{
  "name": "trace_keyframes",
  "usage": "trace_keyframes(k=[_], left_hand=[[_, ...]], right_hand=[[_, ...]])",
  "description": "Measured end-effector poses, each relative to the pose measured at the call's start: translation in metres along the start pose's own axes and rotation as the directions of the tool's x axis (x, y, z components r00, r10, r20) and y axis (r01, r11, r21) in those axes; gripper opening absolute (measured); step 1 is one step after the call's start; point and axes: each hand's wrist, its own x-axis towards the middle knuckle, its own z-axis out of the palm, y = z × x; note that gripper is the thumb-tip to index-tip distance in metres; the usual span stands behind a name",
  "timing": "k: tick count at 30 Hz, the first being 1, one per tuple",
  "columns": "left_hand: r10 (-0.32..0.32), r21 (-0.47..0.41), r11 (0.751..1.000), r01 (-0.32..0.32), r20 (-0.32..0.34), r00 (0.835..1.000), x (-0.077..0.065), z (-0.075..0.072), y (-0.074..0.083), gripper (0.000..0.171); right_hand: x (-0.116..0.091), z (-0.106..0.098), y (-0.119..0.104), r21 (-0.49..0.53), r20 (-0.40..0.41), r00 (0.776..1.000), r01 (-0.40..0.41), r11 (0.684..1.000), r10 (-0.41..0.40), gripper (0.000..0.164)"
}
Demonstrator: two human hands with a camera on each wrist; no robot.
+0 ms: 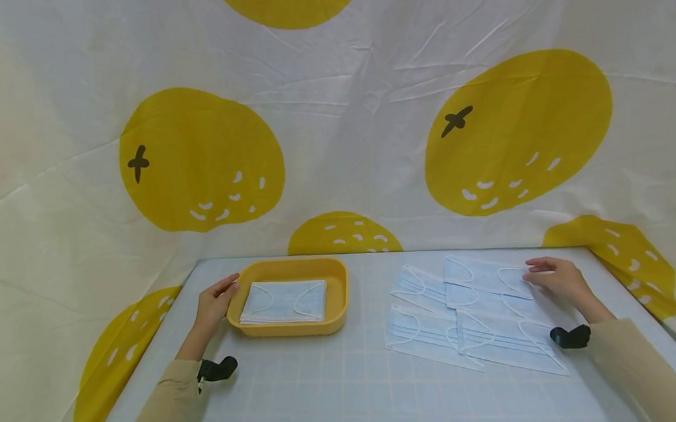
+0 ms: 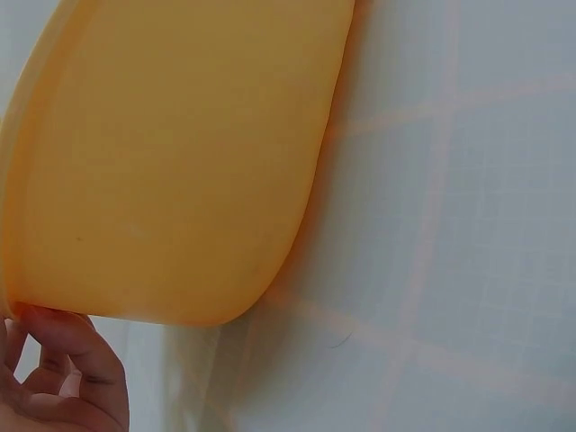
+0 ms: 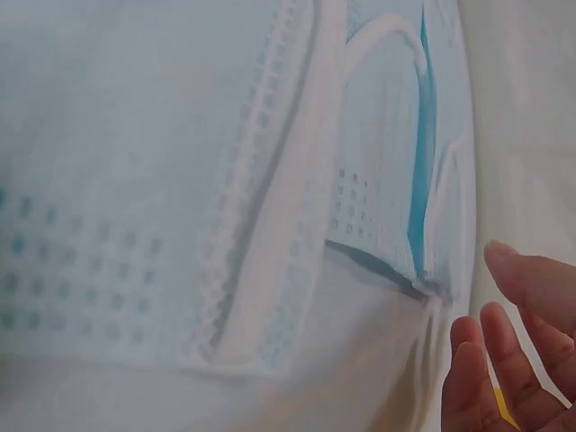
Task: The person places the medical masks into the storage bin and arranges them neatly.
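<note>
Your left hand (image 1: 210, 310) touches the tray (image 1: 290, 329); grip unclear. Your right hand (image 1: 564, 285), half-open, empty, sits beside loose masks (image 1: 484, 277).

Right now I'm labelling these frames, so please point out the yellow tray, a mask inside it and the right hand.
Yellow tray (image 1: 290, 330), head view: near wall.
Mask inside (image 1: 283, 302), head view: middle of its surface.
Right hand (image 1: 563, 282), head view: middle of the hand.

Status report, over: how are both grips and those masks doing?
Left grip holds yellow tray. Right grip open beside loose masks. Stacked masks in tray. No obstruction visible.
</note>
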Motion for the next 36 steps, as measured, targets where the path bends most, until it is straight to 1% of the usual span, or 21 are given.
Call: trace_keyframes(k=[3, 10, 14, 21, 26, 30, 36], left_hand=[[0.006, 0.001, 1.0, -0.006, 0.0, 1.0, 0.0, 0.0, 0.0, 0.047], [-0.014, -0.006, 1.0, 0.014, -0.002, 1.0, -0.002, 0.001, 0.001, 0.047], [-0.019, -0.007, 1.0, 0.019, -0.006, 1.0, -0.002, 0.001, 0.002, 0.046], [0.001, 0.007, 1.0, -0.001, -0.012, 1.0, -0.001, 0.002, 0.003, 0.045], [0.002, 0.002, 1.0, -0.002, -0.009, 1.0, 0.0, 0.001, 0.003, 0.046], [0.007, -0.003, 1.0, -0.007, -0.009, 1.0, 0.001, 0.001, 0.002, 0.046], [0.0, -0.008, 1.0, 0.0, -0.005, 1.0, 0.0, 0.001, 0.003, 0.046]], right_hand=[[0.003, 0.001, -0.002, 0.007, 0.0, 1.0, -0.008, 1.0, 0.008, 0.061], [0.011, 0.003, 0.001, 0.033, 0.02, 0.997, -0.077, 0.996, 0.077, 0.068], [0.015, 0.004, 0.005, 0.042, 0.028, 0.996, -0.089, 0.995, 0.088, 0.071], [0.022, 0.007, 0.013, 0.06, 0.048, 0.992, -0.122, 0.991, 0.12, 0.074], [0.027, 0.007, 0.012, 0.085, 0.066, 0.989, -0.141, 0.986, 0.136, 0.078], [0.026, 0.007, 0.009, 0.088, 0.08, 0.986, -0.153, 0.984, 0.146, 0.079], [0.024, 0.006, 0.007, 0.077, 0.068, 0.988, -0.145, 0.986, 0.14, 0.08]])
